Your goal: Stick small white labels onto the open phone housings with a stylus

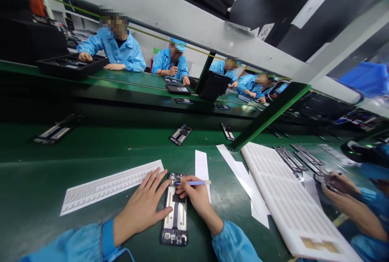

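An opened phone body [175, 217], with bare circuitry and pale metal plates, lies upright in front of me on the green bench. My left hand [141, 207] is open, its fingers spread flat; the fingertips reach the phone's upper left edge and part of a white sticker sheet [100, 191]. My right hand [196, 197] grips slim purple tweezers [196, 182], with their pale end to the right. Their other end reaches over the top of the phone, where the tip is too small to make out clearly. A blue wrist strap [107, 235] is around my left wrist.
A narrow sticker sheet [201, 162], white paper strips [240, 173] and a white foam tray [282, 197] lie right. Several phone bodies [180, 134] lie along the back. A green post [270, 114] rises behind. A co-worker's hands [343, 189] hold a part at right; others sit opposite.
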Available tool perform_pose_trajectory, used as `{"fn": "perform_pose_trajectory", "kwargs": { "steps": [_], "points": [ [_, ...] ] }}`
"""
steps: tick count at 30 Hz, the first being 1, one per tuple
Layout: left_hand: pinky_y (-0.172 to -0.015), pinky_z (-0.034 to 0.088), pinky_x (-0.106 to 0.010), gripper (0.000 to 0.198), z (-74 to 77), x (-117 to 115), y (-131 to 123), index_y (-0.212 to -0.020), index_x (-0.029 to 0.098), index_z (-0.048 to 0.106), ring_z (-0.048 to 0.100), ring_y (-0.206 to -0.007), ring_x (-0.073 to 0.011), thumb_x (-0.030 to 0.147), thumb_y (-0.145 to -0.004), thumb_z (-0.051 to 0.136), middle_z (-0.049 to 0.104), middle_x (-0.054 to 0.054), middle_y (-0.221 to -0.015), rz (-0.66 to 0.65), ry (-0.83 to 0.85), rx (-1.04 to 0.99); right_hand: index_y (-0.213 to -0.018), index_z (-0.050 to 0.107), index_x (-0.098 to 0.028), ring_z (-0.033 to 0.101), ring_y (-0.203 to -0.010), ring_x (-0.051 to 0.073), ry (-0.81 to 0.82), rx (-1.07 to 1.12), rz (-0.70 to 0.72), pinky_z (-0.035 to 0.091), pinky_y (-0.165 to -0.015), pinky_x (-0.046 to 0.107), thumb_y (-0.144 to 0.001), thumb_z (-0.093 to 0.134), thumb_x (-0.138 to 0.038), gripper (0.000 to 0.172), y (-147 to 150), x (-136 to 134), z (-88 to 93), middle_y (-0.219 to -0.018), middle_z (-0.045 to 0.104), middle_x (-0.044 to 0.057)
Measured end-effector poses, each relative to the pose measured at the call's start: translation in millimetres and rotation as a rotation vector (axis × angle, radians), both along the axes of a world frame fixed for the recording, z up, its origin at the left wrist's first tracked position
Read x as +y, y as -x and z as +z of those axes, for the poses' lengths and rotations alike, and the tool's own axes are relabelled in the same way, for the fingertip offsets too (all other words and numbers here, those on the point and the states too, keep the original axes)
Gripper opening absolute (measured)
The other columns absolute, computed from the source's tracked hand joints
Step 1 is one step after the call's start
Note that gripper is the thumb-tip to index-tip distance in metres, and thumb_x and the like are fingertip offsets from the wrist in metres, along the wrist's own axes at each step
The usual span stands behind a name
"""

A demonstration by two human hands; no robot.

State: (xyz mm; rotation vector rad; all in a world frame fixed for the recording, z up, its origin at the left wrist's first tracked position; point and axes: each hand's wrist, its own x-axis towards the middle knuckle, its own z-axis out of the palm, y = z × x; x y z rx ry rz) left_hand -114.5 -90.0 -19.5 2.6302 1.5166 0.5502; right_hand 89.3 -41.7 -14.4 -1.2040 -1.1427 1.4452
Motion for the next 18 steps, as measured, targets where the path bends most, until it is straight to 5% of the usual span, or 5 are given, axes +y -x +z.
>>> {"fn": "perform_pose_trajectory", "kwargs": {
  "steps": [7, 18],
  "points": [
    [-0.117, 0.025, -0.051, 0.068, -1.5, 1, 0, -0.148, 0.026, 0.035, 0.025, -0.144, -0.0314, 0.062, -0.091, 0.048, 0.031, -0.007, -0.156, -0.018, -0.002, -0.005, -0.074, 0.066, -0.014, 0.069, -0.053, 0.015, 0.001, -0.040, 0.023, 0.054, -0.046, 0.019, -0.059, 0.083, -0.062, 0.054, 1, -1, 5.7, -0.061, 0.072, 0.006],
    [-0.116, 0.016, -0.061, 0.057, 10.7, -2, -4, -0.143, 0.034, 0.044, 0.013, -0.146, -0.0376, 0.055, -0.090, 0.054, 0.021, -0.003, -0.160, -0.009, -0.012, 0.007, -0.072, 0.064, -0.015, 0.064, -0.045, 0.015, -0.170, -0.158, -0.005, 0.052, -0.044, 0.023, -0.071, 0.074, -0.063, 0.049, -1, -7, -0.2, -0.058, 0.069, 0.005]
  ]
}}
